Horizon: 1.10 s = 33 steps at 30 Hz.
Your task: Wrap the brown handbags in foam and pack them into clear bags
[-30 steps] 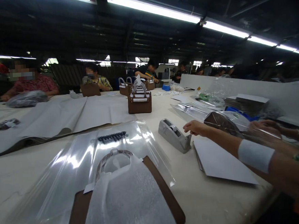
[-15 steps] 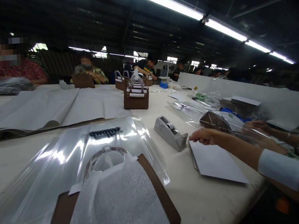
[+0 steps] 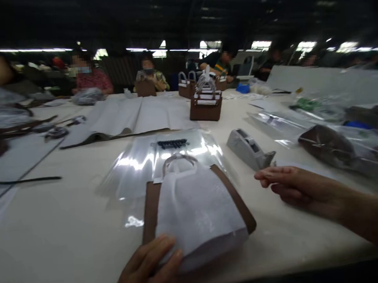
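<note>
The person's left hand (image 3: 149, 267) lies unclenched on the paper-covered brown bag (image 3: 198, 207) atop clear plastic (image 3: 131, 173), while the right hand (image 3: 304, 189), fingertips together, contents indiscernible, hovers beside the tape dispenser (image 3: 249, 150), near a clear bag (image 3: 365, 142) enclosing something brown (image 3: 325, 145).

Brown bag (image 3: 235, 194), lying; partly white-covered
</note>
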Each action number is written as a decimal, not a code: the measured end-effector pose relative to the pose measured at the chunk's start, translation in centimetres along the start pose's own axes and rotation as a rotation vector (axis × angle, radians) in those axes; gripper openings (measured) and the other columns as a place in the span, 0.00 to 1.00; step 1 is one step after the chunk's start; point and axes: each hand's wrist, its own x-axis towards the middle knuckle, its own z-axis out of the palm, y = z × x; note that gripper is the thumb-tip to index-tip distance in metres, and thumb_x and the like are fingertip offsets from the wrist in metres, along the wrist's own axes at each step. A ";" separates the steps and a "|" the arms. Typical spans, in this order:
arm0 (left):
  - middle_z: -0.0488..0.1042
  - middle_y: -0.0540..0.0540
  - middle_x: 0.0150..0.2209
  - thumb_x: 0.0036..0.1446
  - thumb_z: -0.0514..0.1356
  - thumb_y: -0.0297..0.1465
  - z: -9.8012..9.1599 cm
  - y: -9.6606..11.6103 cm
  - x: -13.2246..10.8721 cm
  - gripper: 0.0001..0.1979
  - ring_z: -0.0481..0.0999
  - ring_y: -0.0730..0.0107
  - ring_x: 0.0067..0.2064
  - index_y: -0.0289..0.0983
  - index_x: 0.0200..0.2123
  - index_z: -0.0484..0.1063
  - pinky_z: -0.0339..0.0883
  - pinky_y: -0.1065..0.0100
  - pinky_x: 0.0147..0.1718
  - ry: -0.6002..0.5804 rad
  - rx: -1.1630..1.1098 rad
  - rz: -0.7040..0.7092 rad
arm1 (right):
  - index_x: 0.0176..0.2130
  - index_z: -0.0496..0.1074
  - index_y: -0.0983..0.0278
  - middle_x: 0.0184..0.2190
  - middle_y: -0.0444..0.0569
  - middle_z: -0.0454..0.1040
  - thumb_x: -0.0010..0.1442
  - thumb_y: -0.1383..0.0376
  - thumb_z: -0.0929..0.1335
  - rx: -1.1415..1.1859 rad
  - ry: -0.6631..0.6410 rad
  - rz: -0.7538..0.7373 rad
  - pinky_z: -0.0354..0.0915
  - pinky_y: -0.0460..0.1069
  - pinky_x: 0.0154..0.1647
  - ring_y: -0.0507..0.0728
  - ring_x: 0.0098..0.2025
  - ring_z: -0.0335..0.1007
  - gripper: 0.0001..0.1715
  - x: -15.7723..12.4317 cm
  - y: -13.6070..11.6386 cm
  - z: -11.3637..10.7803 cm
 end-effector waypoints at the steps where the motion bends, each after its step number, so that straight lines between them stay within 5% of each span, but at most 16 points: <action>1: 0.68 0.42 0.48 0.57 0.55 0.26 -0.2 0.0 -0.4 0.11 0.68 0.65 0.49 0.39 0.43 0.71 0.69 0.69 0.44 -0.032 -0.022 -0.001 | 0.38 0.72 0.64 0.31 0.45 0.70 0.48 0.59 0.71 0.034 -0.104 0.030 0.42 0.39 0.13 0.38 0.14 0.44 0.17 -1.4 -0.3 2.7; 5: 0.46 0.37 0.62 0.55 0.57 0.24 -0.5 0.4 -1.1 0.13 0.66 0.62 0.51 0.36 0.44 0.70 0.70 0.65 0.43 0.002 -0.047 -0.032 | 0.39 0.73 0.64 0.34 0.47 0.71 0.50 0.56 0.69 0.093 -0.434 0.204 0.44 0.39 0.13 0.38 0.13 0.48 0.18 -4.6 0.4 12.2; 9: 0.42 0.40 0.64 0.52 0.59 0.24 -0.3 0.5 -0.8 0.14 0.66 0.63 0.51 0.36 0.44 0.69 0.71 0.65 0.43 0.072 -0.059 0.006 | 0.33 0.72 0.68 0.33 0.47 0.71 0.52 0.58 0.67 0.071 -0.441 0.223 0.46 0.39 0.13 0.39 0.14 0.52 0.14 -3.8 2.5 16.4; 16: 0.67 0.46 0.53 0.55 0.57 0.26 -0.7 -0.4 -0.5 0.16 0.69 0.66 0.49 0.36 0.48 0.67 0.69 0.65 0.47 -0.101 -0.054 0.123 | 0.27 0.70 0.71 0.24 0.46 0.69 0.52 0.61 0.67 0.006 -0.299 0.332 0.48 0.38 0.11 0.41 0.13 0.53 0.14 -2.7 3.3 17.8; 26: 0.70 0.47 0.50 0.55 0.55 0.26 -0.7 -0.3 -0.3 0.10 0.69 0.66 0.49 0.36 0.42 0.69 0.70 0.64 0.45 -0.133 -0.079 0.111 | 0.42 0.60 0.66 0.25 0.45 0.71 0.51 0.62 0.66 -0.082 -0.228 0.285 0.52 0.38 0.12 0.44 0.15 0.57 0.19 -5.5 4.3 18.5; 33: 0.68 0.48 0.52 0.53 0.56 0.26 -0.9 -0.2 -0.2 0.13 0.68 0.64 0.51 0.36 0.43 0.68 0.68 0.63 0.47 -0.200 -0.081 0.090 | 0.30 0.59 0.66 0.20 0.40 0.67 0.52 0.64 0.65 -0.383 -0.242 0.021 0.51 0.37 0.12 0.43 0.15 0.56 0.09 -5.8 8.3 15.9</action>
